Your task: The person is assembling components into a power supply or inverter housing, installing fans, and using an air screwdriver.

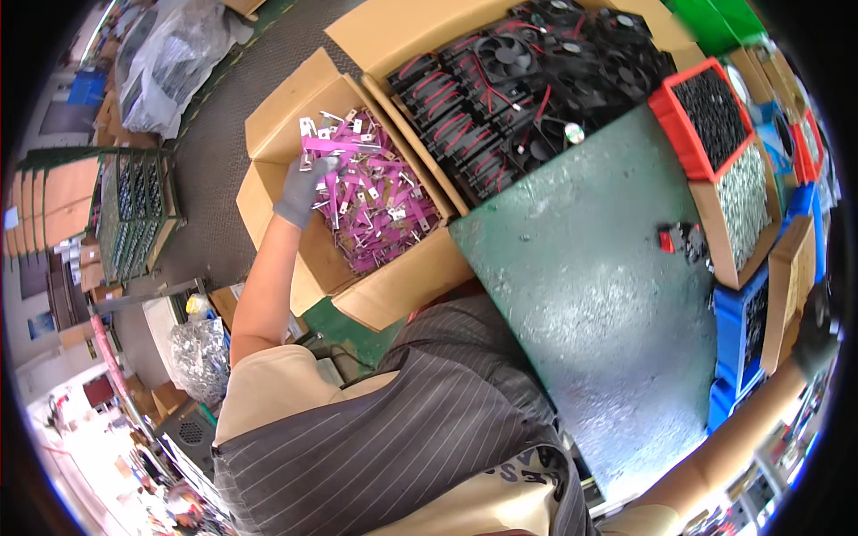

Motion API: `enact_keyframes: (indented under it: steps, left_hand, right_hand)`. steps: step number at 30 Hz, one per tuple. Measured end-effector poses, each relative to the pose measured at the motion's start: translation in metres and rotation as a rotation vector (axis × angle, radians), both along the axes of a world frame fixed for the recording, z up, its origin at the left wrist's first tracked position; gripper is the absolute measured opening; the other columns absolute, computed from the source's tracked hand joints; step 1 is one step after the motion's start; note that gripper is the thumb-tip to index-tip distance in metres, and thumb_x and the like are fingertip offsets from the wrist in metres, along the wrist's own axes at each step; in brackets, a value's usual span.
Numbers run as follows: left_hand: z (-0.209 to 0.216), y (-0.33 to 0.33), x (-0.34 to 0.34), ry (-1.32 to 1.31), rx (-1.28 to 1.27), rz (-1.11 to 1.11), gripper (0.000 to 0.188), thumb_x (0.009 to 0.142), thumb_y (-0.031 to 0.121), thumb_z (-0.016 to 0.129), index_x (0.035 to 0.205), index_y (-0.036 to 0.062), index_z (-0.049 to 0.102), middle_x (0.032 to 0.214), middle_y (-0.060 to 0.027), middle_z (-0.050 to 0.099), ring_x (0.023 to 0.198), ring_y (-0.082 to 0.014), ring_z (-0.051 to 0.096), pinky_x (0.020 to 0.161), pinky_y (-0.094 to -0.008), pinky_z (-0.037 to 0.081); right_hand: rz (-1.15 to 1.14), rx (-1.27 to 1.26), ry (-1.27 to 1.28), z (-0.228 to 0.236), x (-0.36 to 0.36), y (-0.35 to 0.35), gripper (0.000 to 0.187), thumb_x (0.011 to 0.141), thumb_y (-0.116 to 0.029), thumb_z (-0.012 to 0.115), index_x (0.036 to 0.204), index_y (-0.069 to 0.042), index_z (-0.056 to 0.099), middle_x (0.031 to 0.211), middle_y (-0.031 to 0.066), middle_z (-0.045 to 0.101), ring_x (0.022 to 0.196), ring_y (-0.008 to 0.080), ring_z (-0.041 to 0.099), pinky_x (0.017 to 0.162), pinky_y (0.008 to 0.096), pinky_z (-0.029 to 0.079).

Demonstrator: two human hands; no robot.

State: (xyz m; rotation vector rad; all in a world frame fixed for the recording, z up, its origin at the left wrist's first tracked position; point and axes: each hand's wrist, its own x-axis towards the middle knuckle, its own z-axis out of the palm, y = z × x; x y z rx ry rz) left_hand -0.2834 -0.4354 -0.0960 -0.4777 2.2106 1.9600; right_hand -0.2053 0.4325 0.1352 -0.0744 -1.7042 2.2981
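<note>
My left hand [305,189], in a grey glove, reaches into an open cardboard box [362,302] at the upper middle. Its fingers are closed at the upper left of a heap of purple-covered metal strips [380,201] with bare, holed ends. One purple strip [340,145] stands out at the fingertips and appears pinched there. Far out at the right rim is my right hand [817,329], in a dark glove, beside a cardboard box [788,290]. Blur and the picture's edge hide what its fingers do.
A bigger carton [384,40] of black fans [509,55] with red wires adjoins the strip box. A small black-and-red part [683,241] lies on the green worktable [572,268]. Along its right side stand a red bin [666,112] of black screws and a blue bin [726,357].
</note>
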Motion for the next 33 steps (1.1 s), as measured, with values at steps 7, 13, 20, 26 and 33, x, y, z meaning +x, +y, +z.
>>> enact_keyframes:
  steps: [7,13,20,26,33]
  left_hand:
    - [0.108,0.113,-0.007,0.156,-0.045,-0.476,0.037,0.076,0.016,0.066,0.108,-0.0017,0.059,0.103,-0.0057,0.061,0.094,-0.0146,0.057,0.082,-0.0292,0.045]
    - [0.174,0.295,0.022,0.692,-0.484,-1.276,0.034,0.072,0.030,0.067,0.094,0.0041,0.064,0.084,-0.0116,0.067,0.075,-0.0278,0.064,0.067,-0.0364,0.048]
    - [0.174,0.442,0.092,1.030,-1.139,-1.595,0.061,0.065,0.032,0.071,0.119,0.0098,0.054,0.100,-0.0096,0.061,0.099,-0.0297,0.056,0.086,-0.0398,0.043]
    - [0.193,0.425,0.107,1.376,-0.868,-1.137,0.038,0.074,0.038,0.065,0.104,0.0146,0.060,0.099,-0.0073,0.060,0.095,-0.0254,0.055,0.082,-0.0387,0.043]
    - [0.143,0.431,0.181,1.157,-1.093,-1.367,0.038,0.074,0.041,0.065,0.097,0.0115,0.061,0.090,-0.0091,0.062,0.086,-0.0262,0.060,0.071,-0.0368,0.049]
  right_hand:
    - [-0.159,-0.348,0.314,-0.032,0.190,-0.217,0.023,0.090,-0.016,0.051,0.101,0.003,0.056,0.053,-0.0022,0.037,0.042,0.0043,0.030,0.033,0.0154,0.028]
    - [-0.307,-0.551,0.306,-0.082,0.264,-0.294,0.025,0.094,-0.024,0.046,0.101,-0.002,0.054,0.054,-0.0017,0.039,0.048,0.0082,0.032,0.035,0.0180,0.028]
    - [-0.480,-0.696,0.244,-0.117,0.320,-0.312,0.022,0.094,-0.027,0.046,0.091,-0.005,0.046,0.055,0.0003,0.038,0.048,0.0084,0.032,0.037,0.0192,0.027]
    - [-0.585,-0.723,0.247,-0.140,0.339,-0.315,0.025,0.093,-0.029,0.045,0.089,-0.004,0.045,0.054,0.0015,0.038,0.046,0.0097,0.032,0.038,0.0208,0.027]
    - [-0.493,-0.748,0.290,-0.161,0.336,-0.317,0.039,0.092,-0.031,0.044,0.112,0.002,0.050,0.056,0.0020,0.040,0.046,0.0105,0.032,0.041,0.0231,0.028]
